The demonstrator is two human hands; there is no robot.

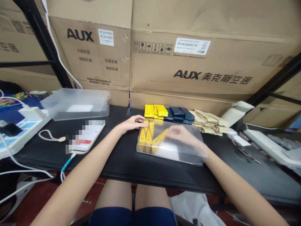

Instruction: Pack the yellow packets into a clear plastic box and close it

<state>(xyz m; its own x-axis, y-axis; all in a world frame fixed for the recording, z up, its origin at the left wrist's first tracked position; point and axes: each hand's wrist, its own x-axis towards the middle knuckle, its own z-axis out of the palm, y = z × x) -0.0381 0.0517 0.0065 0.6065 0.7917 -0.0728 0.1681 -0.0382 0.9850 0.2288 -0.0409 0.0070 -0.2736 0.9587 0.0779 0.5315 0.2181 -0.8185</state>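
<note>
Yellow packets (149,139) sit in a clear box (183,156); right hand (181,134) grips one; left hand's (132,123) hold unclear; navy packets (177,112) behind.

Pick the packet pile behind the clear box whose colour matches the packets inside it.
The yellow pile, leftmost, like the boxed packets; the middle pile is dark blue, the right pile tan.

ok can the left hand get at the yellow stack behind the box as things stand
Probably yes: the left hand is at the left edge of the clear box, close to the yellow stack just behind it, and nothing visible blocks the way on that side.
</note>
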